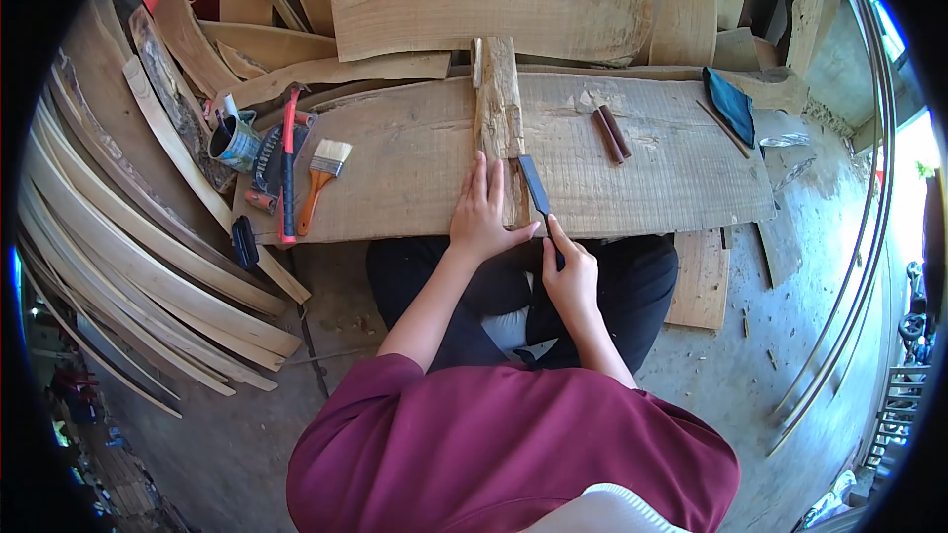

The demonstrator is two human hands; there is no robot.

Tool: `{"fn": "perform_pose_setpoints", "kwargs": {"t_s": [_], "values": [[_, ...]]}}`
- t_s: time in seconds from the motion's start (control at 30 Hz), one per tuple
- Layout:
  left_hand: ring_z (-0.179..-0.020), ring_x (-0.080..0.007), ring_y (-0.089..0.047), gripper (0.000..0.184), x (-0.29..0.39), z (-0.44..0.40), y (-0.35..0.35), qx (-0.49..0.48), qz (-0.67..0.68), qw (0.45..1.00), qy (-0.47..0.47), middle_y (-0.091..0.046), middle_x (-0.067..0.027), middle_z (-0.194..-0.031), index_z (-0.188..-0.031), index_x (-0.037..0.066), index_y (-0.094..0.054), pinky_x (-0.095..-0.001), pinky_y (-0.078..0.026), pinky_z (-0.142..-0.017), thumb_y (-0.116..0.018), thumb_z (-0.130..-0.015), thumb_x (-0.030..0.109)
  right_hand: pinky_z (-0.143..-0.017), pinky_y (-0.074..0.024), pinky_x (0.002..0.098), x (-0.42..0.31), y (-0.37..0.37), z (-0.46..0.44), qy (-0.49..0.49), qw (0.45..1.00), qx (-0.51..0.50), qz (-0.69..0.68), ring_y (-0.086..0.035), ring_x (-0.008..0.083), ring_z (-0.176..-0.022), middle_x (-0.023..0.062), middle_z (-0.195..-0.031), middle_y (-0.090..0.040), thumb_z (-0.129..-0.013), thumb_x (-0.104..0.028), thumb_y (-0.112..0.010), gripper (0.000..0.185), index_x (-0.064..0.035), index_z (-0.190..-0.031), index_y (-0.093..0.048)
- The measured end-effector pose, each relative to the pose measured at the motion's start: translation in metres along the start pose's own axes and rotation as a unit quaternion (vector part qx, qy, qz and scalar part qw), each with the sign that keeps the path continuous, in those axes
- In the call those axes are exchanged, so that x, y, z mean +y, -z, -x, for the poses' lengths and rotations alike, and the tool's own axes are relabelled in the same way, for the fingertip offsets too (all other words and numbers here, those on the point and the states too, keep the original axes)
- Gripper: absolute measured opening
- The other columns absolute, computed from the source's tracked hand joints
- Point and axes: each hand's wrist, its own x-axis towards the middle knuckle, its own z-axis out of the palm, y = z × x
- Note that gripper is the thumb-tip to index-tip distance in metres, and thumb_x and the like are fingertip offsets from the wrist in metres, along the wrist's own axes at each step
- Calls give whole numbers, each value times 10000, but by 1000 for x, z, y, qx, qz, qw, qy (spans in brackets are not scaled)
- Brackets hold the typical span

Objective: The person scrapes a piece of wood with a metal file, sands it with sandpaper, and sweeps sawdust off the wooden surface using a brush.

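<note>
A rough, splintered wood strip [497, 99] lies front to back across a wide plank [395, 153]. My left hand [481, 217] lies flat on the near end of the strip, fingers pointing forward and thumb out to the right. Just right of it, my right hand [571, 268] is wrapped round the handle of a chisel [533, 185]. The chisel's dark blade points forward, slanting a little left, and its tip is at the strip's right edge. The tip of my left thumb is close to the chisel's lower part; whether they touch is unclear.
On the plank's left are a brush [322, 178], a red and black hammer [288, 168], a plane-like tool and a cup [235, 144]. On its right lie two brown rods [611, 134], a stick and a teal cloth [729, 107]. Curved boards [148, 266] lie at the left; more planks stand behind.
</note>
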Motion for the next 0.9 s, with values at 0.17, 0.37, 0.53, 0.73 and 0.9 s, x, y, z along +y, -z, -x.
{"fn": "perform_pose_setpoints", "kwargs": {"t_s": [0.17,0.37,0.53,0.73,0.9], "values": [[-1373,-425,-242,1153,0,-1,1,17,-10,1000,-16,-182,-342,-1465,-1443,-44,-205,-453,-243,-1123,-636,-669,695,-586,-481,383,-4,-2,5,-9,999,-10,33,-607,349,-621,211,-707,-611,-857,-92,-611,351,-73,-1207,-615],[-1370,-425,-248,1142,-2,-1,-2,31,-4,999,-26,-182,-344,-1464,-1436,-47,-222,-453,-244,-1122,-636,-671,693,-543,-460,376,5,-7,16,20,999,29,10,-571,327,-556,188,-654,-580,-859,-91,-612,360,-80,-1219,-610],[-1365,-430,-257,1140,-3,-2,-4,44,-5,998,-35,-184,-345,-1462,-1435,-48,-223,-452,-248,-1121,-634,-674,694,-531,-453,368,9,-12,13,26,999,37,7,-567,307,-546,174,-640,-570,-861,-94,-613,362,-92,-1223,-611],[-1360,-434,-265,1147,-2,-1,-3,44,-6,998,-36,-192,-347,-1459,-1434,-53,-225,-452,-250,-1119,-631,-671,702,-527,-452,366,10,-12,12,29,999,39,3,-556,299,-535,171,-627,-558,-863,-91,-612,364,-100,-1226,-611],[-1355,-440,-270,1153,-1,-1,0,28,-17,999,-24,-197,-347,-1457,-1435,-50,-221,-454,-259,-1114,-624,-671,713,-546,-463,372,4,-13,6,12,999,34,4,-573,313,-558,175,-634,-565,-863,-90,-609,360,-98,-1222,-613]]}}
